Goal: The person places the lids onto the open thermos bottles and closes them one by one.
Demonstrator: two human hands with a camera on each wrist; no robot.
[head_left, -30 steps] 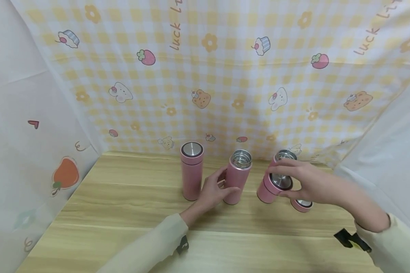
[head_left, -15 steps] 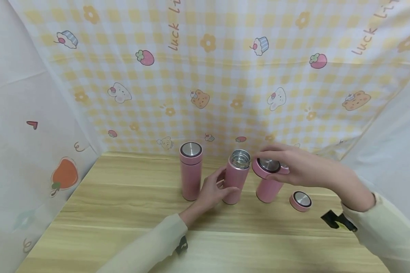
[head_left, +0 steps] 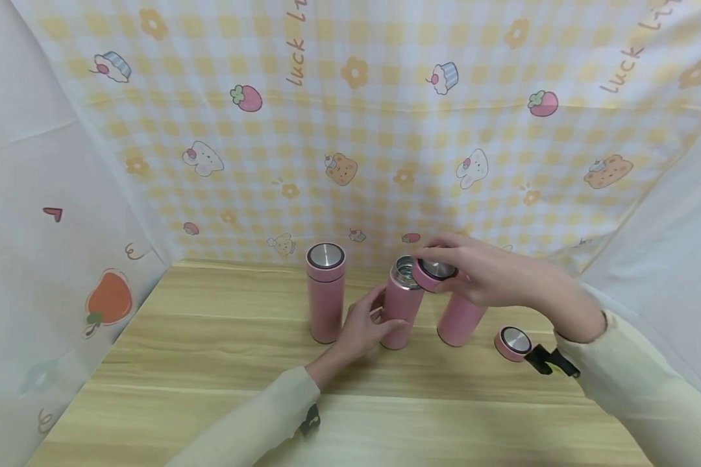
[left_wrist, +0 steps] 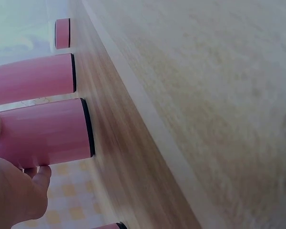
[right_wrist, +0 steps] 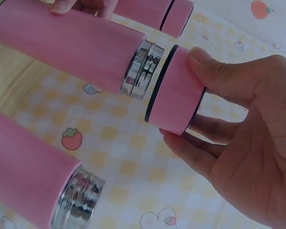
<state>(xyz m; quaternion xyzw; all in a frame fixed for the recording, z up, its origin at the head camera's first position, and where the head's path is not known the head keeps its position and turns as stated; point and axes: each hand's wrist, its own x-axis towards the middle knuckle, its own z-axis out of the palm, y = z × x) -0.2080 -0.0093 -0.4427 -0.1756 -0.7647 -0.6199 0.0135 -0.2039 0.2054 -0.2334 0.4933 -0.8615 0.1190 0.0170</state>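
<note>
My left hand (head_left: 367,327) grips the body of the middle pink thermos bottle (head_left: 404,305), which stands upright with its steel mouth uncovered. In the left wrist view its black-edged base rests on the table, and my left thumb and fingers lie around the pink thermos (left_wrist: 47,131). My right hand (head_left: 485,269) pinches a pink lid (head_left: 429,279) with a steel top. The right wrist view shows that lid (right_wrist: 176,90) held between thumb and fingers, just off the steel neck (right_wrist: 143,69) and apart from it.
To the left stands a capped pink thermos (head_left: 326,298). An uncapped one (head_left: 460,321) stands right of the middle bottle, partly behind my right hand. A second lid (head_left: 513,344) lies steel side up on the wooden table (head_left: 222,350). A patterned cloth (head_left: 385,143) hangs behind.
My right hand has carried the lid leftward and up, from in front of the right bottle to beside the middle bottle's mouth. My left hand stays on the middle bottle.
</note>
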